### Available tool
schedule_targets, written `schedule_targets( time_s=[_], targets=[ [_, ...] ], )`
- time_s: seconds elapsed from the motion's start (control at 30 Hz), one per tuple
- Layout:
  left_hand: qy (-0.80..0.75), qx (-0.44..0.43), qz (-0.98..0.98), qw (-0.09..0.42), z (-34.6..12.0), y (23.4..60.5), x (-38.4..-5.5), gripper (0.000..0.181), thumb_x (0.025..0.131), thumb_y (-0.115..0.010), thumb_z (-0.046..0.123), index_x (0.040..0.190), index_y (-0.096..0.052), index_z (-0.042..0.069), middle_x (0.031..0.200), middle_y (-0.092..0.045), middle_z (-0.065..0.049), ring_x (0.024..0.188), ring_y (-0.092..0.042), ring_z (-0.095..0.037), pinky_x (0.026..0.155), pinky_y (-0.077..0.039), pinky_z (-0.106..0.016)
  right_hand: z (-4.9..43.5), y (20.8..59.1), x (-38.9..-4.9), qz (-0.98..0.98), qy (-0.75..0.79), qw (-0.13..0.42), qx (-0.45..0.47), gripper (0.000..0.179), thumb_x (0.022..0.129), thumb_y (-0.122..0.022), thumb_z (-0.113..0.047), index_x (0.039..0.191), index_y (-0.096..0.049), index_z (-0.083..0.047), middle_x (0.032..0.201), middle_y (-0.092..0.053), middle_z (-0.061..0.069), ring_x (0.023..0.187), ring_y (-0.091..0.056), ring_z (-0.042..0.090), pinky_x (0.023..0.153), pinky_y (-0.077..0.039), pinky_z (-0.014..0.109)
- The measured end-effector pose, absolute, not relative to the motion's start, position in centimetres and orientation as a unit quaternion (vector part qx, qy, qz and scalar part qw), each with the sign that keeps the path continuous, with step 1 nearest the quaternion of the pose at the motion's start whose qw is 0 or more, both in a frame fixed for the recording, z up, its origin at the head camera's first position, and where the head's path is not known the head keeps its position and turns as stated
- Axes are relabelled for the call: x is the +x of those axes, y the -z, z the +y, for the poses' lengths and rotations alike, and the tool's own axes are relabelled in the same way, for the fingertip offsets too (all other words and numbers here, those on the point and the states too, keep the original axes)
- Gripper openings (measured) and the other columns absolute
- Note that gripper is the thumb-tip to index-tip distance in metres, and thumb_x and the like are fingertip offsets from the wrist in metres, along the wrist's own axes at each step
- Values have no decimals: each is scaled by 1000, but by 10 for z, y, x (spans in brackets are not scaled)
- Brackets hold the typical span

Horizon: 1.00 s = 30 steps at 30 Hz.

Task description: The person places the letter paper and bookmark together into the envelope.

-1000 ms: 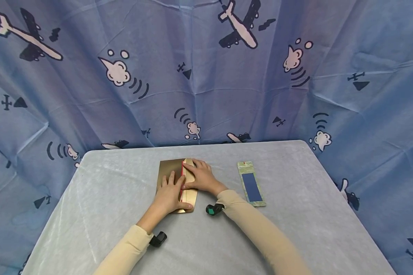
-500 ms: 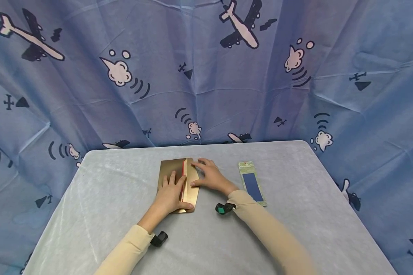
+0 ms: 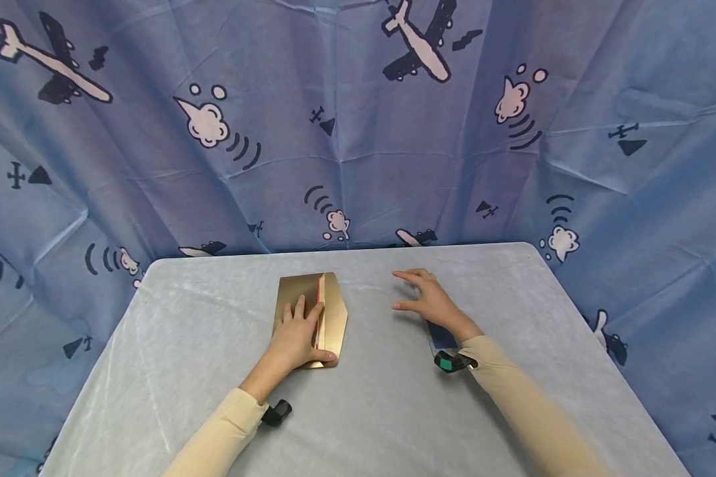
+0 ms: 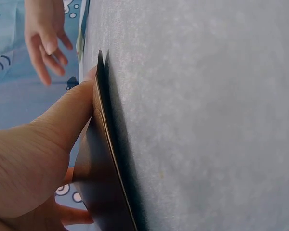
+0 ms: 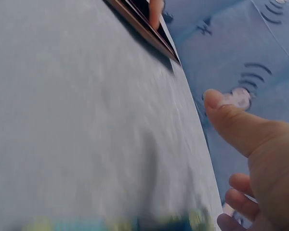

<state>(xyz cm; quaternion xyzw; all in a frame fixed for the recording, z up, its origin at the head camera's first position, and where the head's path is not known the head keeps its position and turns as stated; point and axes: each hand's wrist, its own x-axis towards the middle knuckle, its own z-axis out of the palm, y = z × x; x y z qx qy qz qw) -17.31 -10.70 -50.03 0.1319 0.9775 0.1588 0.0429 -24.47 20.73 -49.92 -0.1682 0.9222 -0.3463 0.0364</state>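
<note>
A gold envelope-like folder (image 3: 336, 311) with a red-edged slit lies on the table left of centre in the head view. My left hand (image 3: 292, 341) rests on it with fingers spread, the thumb on its near right part. In the left wrist view that thumb presses along the folder's edge (image 4: 102, 168). My right hand (image 3: 432, 305) hovers over a flat strip with a green border and dark blue panel (image 3: 441, 336), covering its upper part. Its thumb and fingers are apart and hold nothing. At the bottom of the right wrist view the strip (image 5: 173, 224) appears only as a blur.
The table (image 3: 358, 411) has a pale grey cloth. Behind it hangs a blue curtain (image 3: 286, 165) printed with aeroplanes and clouds. Each wrist wears a dark camera, such as the left one (image 3: 276, 414).
My right hand has left the folder's right flap and moved right, over the green and blue strip. My left hand has stayed in place on the folder.
</note>
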Motion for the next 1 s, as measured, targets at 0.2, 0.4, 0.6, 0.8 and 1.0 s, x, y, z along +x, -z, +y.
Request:
schedule_targets(
  time_s=[0.2, 0.4, 0.6, 0.8, 1.0],
  targets=[
    [-162, 130, 977, 50, -107, 500, -174, 115, 61, -86, 61, 153, -38, 11, 158, -25, -33, 140, -25, -63, 106, -36, -69, 245, 500, -238, 929, 343, 28, -138, 74, 81, -81, -33, 147, -50, -19, 140, -44, 20, 129, -38, 42, 102, -38, 62],
    [-154, 133, 978, 42, -108, 501, -175, 115, 60, -86, 62, 152, -39, 10, 157, -27, -33, 139, -27, -63, 105, -38, -68, 265, 509, -234, 942, 315, 48, -109, 74, 80, -82, -34, 145, -51, -17, 137, -42, 24, 127, -37, 43, 102, -36, 63],
    [-161, 131, 977, 47, -108, 501, -174, 115, 61, -86, 61, 152, -39, 10, 158, -25, -33, 139, -27, -64, 105, -37, -68, 268, 515, -231, 950, 291, 41, -105, 73, 77, -84, -33, 142, -56, -15, 134, -45, 26, 122, -40, 43, 97, -40, 59],
    [-162, 130, 977, 44, -108, 502, -175, 113, 61, -86, 60, 152, -39, 11, 158, -25, -33, 140, -26, -63, 105, -37, -69, 266, 514, -233, 955, 276, 38, -103, 73, 76, -85, -28, 141, -55, -12, 109, -50, 19, 93, -45, 28, 78, -38, 37],
    [-157, 132, 978, 40, -107, 501, -174, 113, 61, -87, 61, 151, -40, 11, 157, -27, -32, 139, -28, -63, 105, -37, -69, 264, 511, -236, 956, 271, 54, -101, 73, 77, -85, -26, 142, -54, -11, 102, -54, 16, 89, -47, 26, 76, -38, 39]
  ],
)
